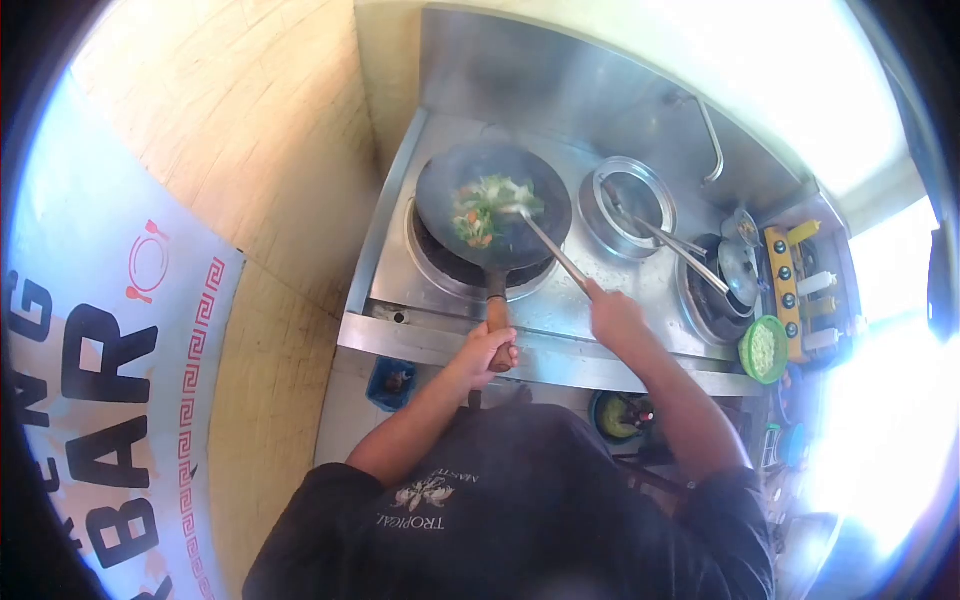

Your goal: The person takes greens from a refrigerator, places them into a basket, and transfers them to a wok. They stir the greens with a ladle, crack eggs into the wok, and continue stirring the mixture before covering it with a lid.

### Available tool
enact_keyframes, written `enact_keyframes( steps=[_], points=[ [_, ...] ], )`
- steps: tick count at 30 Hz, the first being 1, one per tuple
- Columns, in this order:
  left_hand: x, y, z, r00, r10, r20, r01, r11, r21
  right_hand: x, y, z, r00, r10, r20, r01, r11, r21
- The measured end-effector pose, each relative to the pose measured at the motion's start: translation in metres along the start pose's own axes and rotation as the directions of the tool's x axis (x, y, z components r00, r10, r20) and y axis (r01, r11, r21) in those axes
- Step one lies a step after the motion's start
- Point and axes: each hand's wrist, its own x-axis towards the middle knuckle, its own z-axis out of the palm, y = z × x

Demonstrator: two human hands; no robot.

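My left hand (487,353) is wrapped round the wooden handle of a dark wok (450,182), which sits on the left burner of the steel range. In my right hand (616,318) is the long handle of a metal wok ladle (549,243). Its head reaches into the chopped vegetables (487,213) in the wok, mostly green and pale with some orange pieces. The exact shape of the ladle's head is hard to make out among the food. A light haze hangs over the wok.
A round metal pot (640,172) with utensils leaning in it stands to the right. Beyond lie a lidded pan (738,270), a green bowl (764,350) of pale shreds and squeeze bottles (817,283). A faucet (713,145) juts from the backsplash. A wall (300,200) borders the left.
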Motion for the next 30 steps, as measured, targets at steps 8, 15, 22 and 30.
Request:
enact_keyframes(
  steps=[8,15,22,30],
  points=[
    [-0.005,0.014,-0.021,0.999,0.015,-0.028,-0.010,0.989,0.146,-0.030,0.010,0.003,0.996,-0.085,0.016,0.084,0.994,0.072],
    [-0.013,0.013,0.020,1.000,-0.011,0.000,0.011,0.996,-0.090,0.051,-0.011,0.000,0.972,-0.007,-0.235,0.082,0.947,0.312],
    [-0.005,0.014,-0.009,1.000,-0.012,-0.028,0.014,0.998,0.068,-0.015,-0.046,-0.022,0.984,-0.178,0.027,0.177,0.984,0.031],
    [-0.024,0.010,0.028,0.995,-0.006,0.101,0.014,0.997,-0.080,-0.056,0.015,-0.073,0.985,-0.148,-0.092,0.172,0.913,0.370]
  ],
)
